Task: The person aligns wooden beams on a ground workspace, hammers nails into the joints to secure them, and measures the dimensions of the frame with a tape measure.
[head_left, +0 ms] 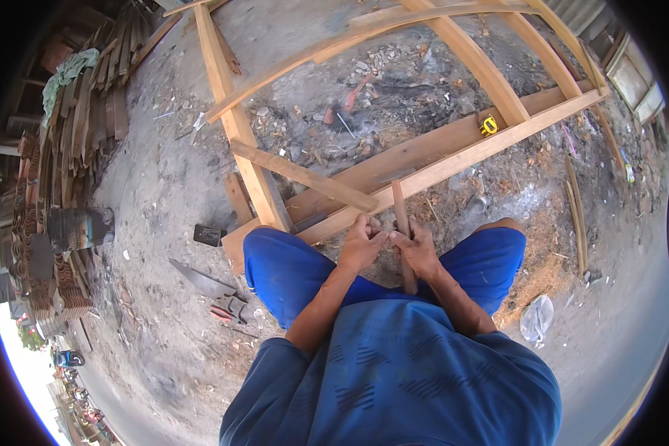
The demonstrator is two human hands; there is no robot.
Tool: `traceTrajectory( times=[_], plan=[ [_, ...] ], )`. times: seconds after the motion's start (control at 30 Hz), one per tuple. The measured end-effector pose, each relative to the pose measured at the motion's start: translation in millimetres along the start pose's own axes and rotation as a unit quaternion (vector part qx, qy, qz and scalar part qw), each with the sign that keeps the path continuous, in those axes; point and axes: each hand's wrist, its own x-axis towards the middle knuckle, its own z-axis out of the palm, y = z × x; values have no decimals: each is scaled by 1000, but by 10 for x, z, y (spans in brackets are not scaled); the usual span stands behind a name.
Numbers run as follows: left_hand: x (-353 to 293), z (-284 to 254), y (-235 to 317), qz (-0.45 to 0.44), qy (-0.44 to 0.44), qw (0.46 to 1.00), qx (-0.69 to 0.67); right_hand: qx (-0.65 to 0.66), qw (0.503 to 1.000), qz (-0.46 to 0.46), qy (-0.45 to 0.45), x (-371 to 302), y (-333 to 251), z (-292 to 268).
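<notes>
Near the frame's centre, the left hand (360,244) was curled, fingertips bunched; what it pinched I cannot tell. Beside it, the right hand (419,251) closed on a wooden stick (401,208) running down toward the lower centre.

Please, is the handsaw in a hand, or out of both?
Out of both: the handsaw lies on the ground, apart from the left hand and the right hand.

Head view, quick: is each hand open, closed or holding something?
Left hand: curled closed; whether it holds anything can't be told.
Right hand: closed, apparently around the wooden stick.
</notes>
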Motion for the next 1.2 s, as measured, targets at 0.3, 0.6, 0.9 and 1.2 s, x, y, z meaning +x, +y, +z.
traceTrajectory(
  times=[0.3,0.6,0.9,1.2],
  plan=[
    [34,7,-54,6,56,996,-63,48,998,21,-23,85,-62,109],
    [-30,105,-194,30,-12,923,-384,211,977,12,-29,146,-46,187],
    [261,-661,119,117,94,941,304,-149,983,-96,-54,-27,-677,-43],
    [479,-584,-213,62,104,955,269,-320,927,-189,-50,-104,-840,-199]
  ],
)
